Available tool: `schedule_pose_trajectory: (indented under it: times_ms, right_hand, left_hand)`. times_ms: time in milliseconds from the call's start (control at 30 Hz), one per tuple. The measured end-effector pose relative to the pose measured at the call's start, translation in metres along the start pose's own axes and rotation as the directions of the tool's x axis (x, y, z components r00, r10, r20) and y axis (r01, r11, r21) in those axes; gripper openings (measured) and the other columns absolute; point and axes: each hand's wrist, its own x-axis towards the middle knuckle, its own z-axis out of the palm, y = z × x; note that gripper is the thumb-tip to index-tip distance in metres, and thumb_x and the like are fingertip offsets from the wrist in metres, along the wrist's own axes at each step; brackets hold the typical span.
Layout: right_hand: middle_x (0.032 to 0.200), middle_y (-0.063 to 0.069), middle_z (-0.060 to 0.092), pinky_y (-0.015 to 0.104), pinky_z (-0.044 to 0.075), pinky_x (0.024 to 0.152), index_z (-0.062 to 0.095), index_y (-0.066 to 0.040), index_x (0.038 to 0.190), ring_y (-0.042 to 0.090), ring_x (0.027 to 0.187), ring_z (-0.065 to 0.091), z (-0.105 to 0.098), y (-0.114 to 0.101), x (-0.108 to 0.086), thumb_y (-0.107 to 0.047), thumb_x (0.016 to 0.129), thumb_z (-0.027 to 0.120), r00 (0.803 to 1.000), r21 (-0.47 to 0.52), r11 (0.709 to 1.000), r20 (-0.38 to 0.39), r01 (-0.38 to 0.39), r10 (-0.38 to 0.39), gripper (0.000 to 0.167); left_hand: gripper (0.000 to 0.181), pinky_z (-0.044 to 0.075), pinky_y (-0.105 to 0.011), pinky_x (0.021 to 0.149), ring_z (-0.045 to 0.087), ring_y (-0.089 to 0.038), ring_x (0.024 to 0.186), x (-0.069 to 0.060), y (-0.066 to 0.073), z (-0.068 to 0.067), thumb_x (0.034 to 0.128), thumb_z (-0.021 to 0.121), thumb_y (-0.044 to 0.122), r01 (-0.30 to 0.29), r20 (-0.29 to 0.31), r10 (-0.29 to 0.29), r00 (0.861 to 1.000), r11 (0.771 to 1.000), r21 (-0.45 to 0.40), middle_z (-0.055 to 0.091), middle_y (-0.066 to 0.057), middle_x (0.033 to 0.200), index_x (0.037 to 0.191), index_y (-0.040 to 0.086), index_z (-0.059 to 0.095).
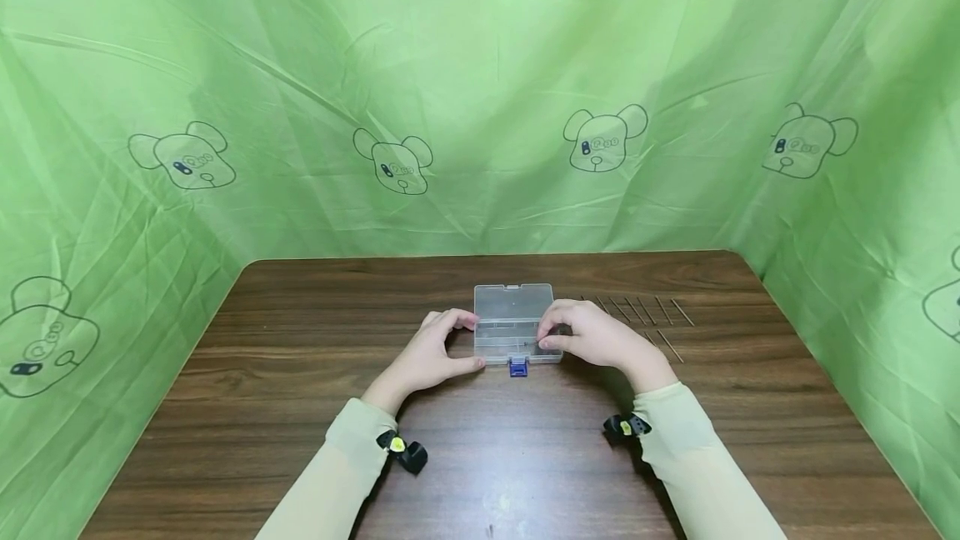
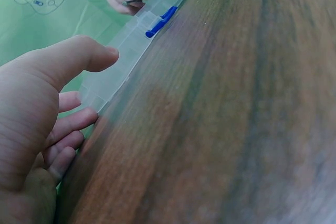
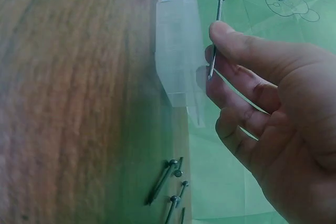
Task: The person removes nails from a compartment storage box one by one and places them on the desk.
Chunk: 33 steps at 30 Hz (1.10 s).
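Note:
A clear plastic compartment box (image 1: pixel 498 350) stands with its lid (image 1: pixel 513 302) raised at the back and a blue latch (image 1: pixel 518 367) at its front. My right hand (image 1: pixel 592 334) is over the box's right side. In the right wrist view, its thumb and fingers pinch a metal nail (image 3: pixel 219 11), flat head up and point down. My left hand (image 1: pixel 427 355) lies at the box's left end, thumb near the front corner and fingers toward the back, without gripping round it. What lies beneath the right fingers inside the box is hidden.
Several nails (image 1: pixel 670 346) lie on the brown wooden table (image 1: pixel 300 407) to the right of the box, some partly behind the right hand. Green cloth (image 1: pixel 480 65) with bear-head drawings hangs behind and along the sides of the table.

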Motion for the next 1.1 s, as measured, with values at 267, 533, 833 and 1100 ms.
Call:
schedule_pose_trajectory:
  times_ms: [267,533,833,1100]
  right_hand:
    - [0.109,-0.006,0.074,0.05,0.058,0.095,0.08,-0.015,0.106,0.015,0.103,0.069,-0.007,-0.003,0.0,-0.018,0.103,0.078,1.0,0.054,0.999,-0.008,-0.011,0.011,0.005]
    - [0.095,-0.012,0.071,0.033,0.056,0.082,0.077,-0.017,0.109,0.01,0.09,0.065,-0.017,-0.001,-0.006,-0.017,0.105,0.076,0.996,0.115,0.99,-0.008,-0.085,0.087,0.004]
    - [0.094,-0.01,0.071,0.03,0.055,0.079,0.076,-0.018,0.109,0.01,0.089,0.064,-0.025,0.005,-0.014,-0.018,0.106,0.075,0.993,0.118,0.987,-0.038,-0.11,0.115,0.004]
    - [0.098,-0.012,0.07,0.032,0.055,0.082,0.074,-0.017,0.109,0.009,0.092,0.063,-0.035,0.006,-0.033,-0.018,0.106,0.074,0.984,0.056,0.987,-0.091,-0.15,0.154,0.003]
  left_hand:
    - [0.065,0.043,-0.049,0.114,0.051,-0.026,0.133,-0.002,-0.001,-0.002,0.085,0.095,0.039,0.007,-0.003,-0.007,1.0,1.0,0.005,0.07,0.009,0.129,0.14,0.019,0.066]
    - [0.066,0.044,-0.049,0.114,0.052,-0.026,0.133,-0.003,-0.001,-0.004,0.0851,0.095,0.038,0.014,-0.005,-0.014,1.0,1.0,-0.001,0.07,0.008,0.13,0.141,0.019,0.066]
    - [0.066,0.044,-0.048,0.114,0.051,-0.025,0.133,-0.001,0.001,-0.003,0.0859,0.095,0.038,0.013,0.006,-0.013,1.0,1.0,0.0,0.069,0.008,0.132,0.142,0.018,0.065]
    - [0.065,0.043,-0.048,0.114,0.05,-0.025,0.135,-0.001,0.001,-0.001,0.0865,0.094,0.04,0.011,0.015,-0.011,1.0,1.0,-0.001,0.069,0.01,0.132,0.141,0.02,0.065]
